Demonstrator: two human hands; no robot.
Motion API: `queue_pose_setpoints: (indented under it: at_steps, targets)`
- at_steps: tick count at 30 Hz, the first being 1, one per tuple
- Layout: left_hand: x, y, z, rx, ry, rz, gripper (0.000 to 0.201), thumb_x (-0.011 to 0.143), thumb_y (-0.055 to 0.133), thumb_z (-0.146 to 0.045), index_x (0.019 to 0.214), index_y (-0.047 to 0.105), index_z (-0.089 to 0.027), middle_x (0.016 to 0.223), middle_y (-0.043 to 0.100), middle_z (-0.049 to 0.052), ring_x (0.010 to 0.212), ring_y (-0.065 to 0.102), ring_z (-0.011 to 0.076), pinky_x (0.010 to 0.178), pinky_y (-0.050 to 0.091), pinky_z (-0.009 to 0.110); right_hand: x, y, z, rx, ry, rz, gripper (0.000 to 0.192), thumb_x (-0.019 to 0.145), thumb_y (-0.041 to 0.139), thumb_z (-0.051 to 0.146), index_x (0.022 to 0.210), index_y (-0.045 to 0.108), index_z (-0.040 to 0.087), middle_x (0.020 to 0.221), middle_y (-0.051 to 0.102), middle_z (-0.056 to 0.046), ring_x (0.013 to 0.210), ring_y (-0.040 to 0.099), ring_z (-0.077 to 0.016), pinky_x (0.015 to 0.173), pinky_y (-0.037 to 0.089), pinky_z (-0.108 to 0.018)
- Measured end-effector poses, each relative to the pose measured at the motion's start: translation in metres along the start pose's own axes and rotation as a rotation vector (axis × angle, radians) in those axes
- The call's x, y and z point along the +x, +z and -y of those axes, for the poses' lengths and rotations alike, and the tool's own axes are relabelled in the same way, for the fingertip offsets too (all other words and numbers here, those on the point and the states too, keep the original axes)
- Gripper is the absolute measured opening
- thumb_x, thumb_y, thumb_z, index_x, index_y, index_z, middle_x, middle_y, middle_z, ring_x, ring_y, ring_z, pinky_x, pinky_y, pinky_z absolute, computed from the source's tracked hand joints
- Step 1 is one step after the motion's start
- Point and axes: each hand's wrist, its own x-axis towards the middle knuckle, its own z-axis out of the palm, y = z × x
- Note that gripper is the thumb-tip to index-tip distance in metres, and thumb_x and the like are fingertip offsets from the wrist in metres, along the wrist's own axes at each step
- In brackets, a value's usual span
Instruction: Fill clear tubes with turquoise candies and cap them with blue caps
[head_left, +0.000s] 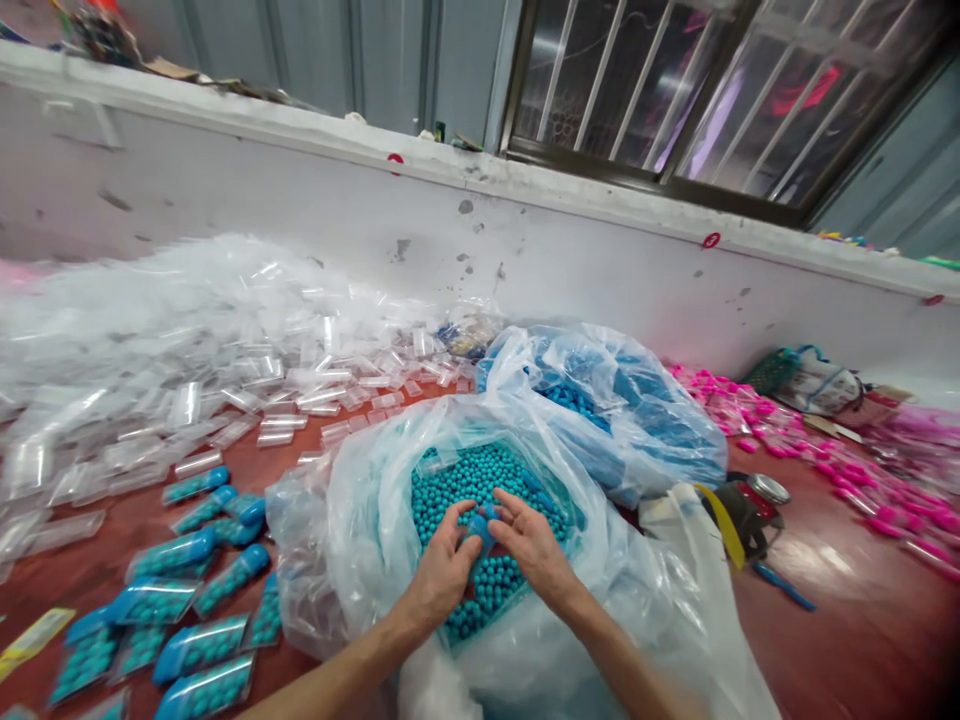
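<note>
- Blue tube: small capped piece, pinched between the fingertips of both my hands, held just above the teal beads; whether it already carries beads I cannot tell, since the fingers cover most of it.
- Left hand: grip closed on the blue tube from the left, wrist resting over the bag's near edge.
- Right hand: grip closed on the same tube from the right, fingers curled down onto the beads.
- Teal beads: loose heap filling the open clear plastic bag directly in front of me on the tabletop.
- Second bag: just behind the first, holding blue pieces.
- Filled tubes: blue-capped, packed with teal beads, lying in a group at my near left.
- Empty clear tubes: large pile at far left, against the white wall.
- Pink tubes: scattered along the right.
- Tape roll: just right of the bags.
</note>
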Motion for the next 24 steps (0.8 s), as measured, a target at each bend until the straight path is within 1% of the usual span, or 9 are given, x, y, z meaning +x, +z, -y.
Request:
queue_pose_setpoints:
  at_steps: [2, 4, 7, 9, 13, 16, 20, 22, 24]
  targets:
    - [0.000, 0.003, -0.002, -0.036, 0.028, -0.034, 0.055, 0.076, 0.045, -0.039, 0.125, 0.028, -0.020, 0.058, 0.038, -0.009, 0.034, 0.035, 0.0055, 0.034, 0.032, 0.020, -0.007, 0.004, 0.005, -0.176, -0.079, 0.074, 0.054, 0.075, 0.055, 0.034, 0.125, 0.044, 0.018, 0.113, 0.055, -0.008, 0.099, 0.054, -0.0216, 0.082, 0.047, -0.037]
    - [0.000, 0.004, -0.004, -0.088, 0.040, -0.038, 0.058, 0.075, 0.048, -0.038, 0.126, 0.030, -0.017, 0.059, 0.042, -0.008, 0.042, 0.041, 0.0076, 0.042, 0.036, 0.021, -0.015, 0.007, 0.009, -0.389, -0.140, 0.133, 0.071, 0.066, 0.065, 0.030, 0.130, 0.037, 0.017, 0.126, 0.046, -0.010, 0.114, 0.044, -0.0253, 0.095, 0.038, -0.040]
    - [-0.001, 0.002, -0.007, -0.166, 0.077, -0.026, 0.053, 0.070, 0.056, -0.035, 0.117, 0.043, -0.016, 0.073, 0.054, -0.001, 0.070, 0.052, 0.0128, 0.066, 0.041, 0.023, -0.022, 0.014, 0.009, -0.611, -0.185, 0.133, 0.098, 0.053, 0.073, 0.025, 0.136, 0.022, 0.010, 0.133, 0.034, -0.017, 0.121, 0.035, -0.0285, 0.099, 0.032, -0.042]
    - [-0.003, 0.002, -0.009, -0.197, 0.079, 0.005, 0.048, 0.068, 0.060, -0.036, 0.110, 0.048, -0.016, 0.079, 0.056, 0.001, 0.080, 0.052, 0.0151, 0.073, 0.040, 0.023, -0.024, 0.020, 0.004, -0.695, -0.216, 0.079, 0.094, 0.058, 0.069, 0.025, 0.136, 0.020, 0.008, 0.127, 0.040, -0.020, 0.115, 0.043, -0.0281, 0.094, 0.038, -0.041]
    - [-0.010, 0.007, -0.013, -0.170, 0.017, -0.018, 0.037, 0.068, 0.059, -0.039, 0.097, 0.051, -0.018, 0.065, 0.050, -0.004, 0.062, 0.047, 0.0110, 0.059, 0.037, 0.021, -0.027, 0.029, -0.009, -0.856, -0.338, -0.028, 0.081, 0.063, 0.062, 0.027, 0.134, 0.027, 0.008, 0.123, 0.045, -0.021, 0.112, 0.045, -0.0331, 0.088, 0.042, -0.045]
    - [-0.011, 0.010, -0.012, -0.112, 0.018, -0.086, 0.027, 0.070, 0.056, -0.036, 0.090, 0.051, -0.018, 0.056, 0.041, -0.006, 0.053, 0.039, 0.0084, 0.051, 0.032, 0.018, -0.030, 0.032, -0.015, -0.882, -0.379, -0.069, 0.081, 0.061, 0.064, 0.031, 0.132, 0.030, 0.009, 0.123, 0.045, -0.023, 0.113, 0.044, -0.0360, 0.086, 0.043, -0.046]
    - [-0.007, 0.011, -0.009, 0.004, 0.069, -0.105, 0.017, 0.072, 0.051, -0.031, 0.083, 0.048, -0.019, 0.057, 0.040, -0.006, 0.053, 0.038, 0.0089, 0.051, 0.033, 0.019, -0.030, 0.037, -0.011, -0.847, -0.320, -0.077, 0.083, 0.061, 0.065, 0.032, 0.132, 0.029, 0.008, 0.122, 0.045, -0.023, 0.116, 0.042, -0.0366, 0.088, 0.041, -0.046]
    - [-0.006, 0.007, -0.013, 0.109, 0.112, -0.116, 0.013, 0.072, 0.048, -0.029, 0.081, 0.048, -0.019, 0.061, 0.044, -0.005, 0.056, 0.041, 0.0102, 0.055, 0.035, 0.020, -0.029, 0.039, -0.006, -0.802, -0.262, -0.015, 0.086, 0.063, 0.064, 0.030, 0.135, 0.024, 0.009, 0.124, 0.043, -0.022, 0.115, 0.043, -0.0343, 0.088, 0.041, -0.045]
    - [-0.011, -0.007, -0.021, 0.230, 0.149, -0.104, 0.013, 0.073, 0.047, -0.028, 0.082, 0.050, -0.019, 0.065, 0.050, -0.003, 0.061, 0.045, 0.0122, 0.059, 0.038, 0.021, -0.029, 0.039, 0.000, -0.738, -0.239, 0.110, 0.091, 0.064, 0.064, 0.028, 0.139, 0.014, 0.013, 0.130, 0.037, -0.020, 0.114, 0.044, -0.0303, 0.090, 0.041, -0.042]
